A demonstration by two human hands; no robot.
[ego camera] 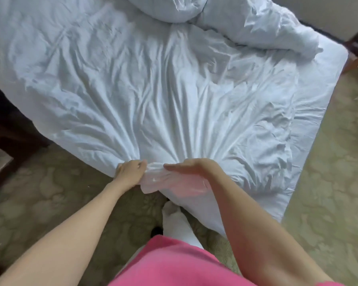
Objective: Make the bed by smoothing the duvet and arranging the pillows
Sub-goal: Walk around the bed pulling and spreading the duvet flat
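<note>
You're on the smoothing step: your left hand (130, 172) grips the duvet (153, 96) at its near edge, while your right hand (191, 167) lies flat, fingers straight. Next, I'd judge, pull it taut to clear the creases.

Left hand (130, 172) grips bunched duvet (153, 89); right hand (191, 168) flat above.

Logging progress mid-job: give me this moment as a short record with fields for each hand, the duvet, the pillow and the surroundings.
left hand: left hand grips a bunched corner of the duvet at the bed's near edge
right hand: right hand lies flat, fingers straight, on the same bunched fabric
duvet: white, heavily creased, folds fanning out from the gripped spot; a heaped part lies at the far right
pillow: pillow at the far end, crumpled
floor: patterned carpet
furniture: dark furniture left of the bed
</note>
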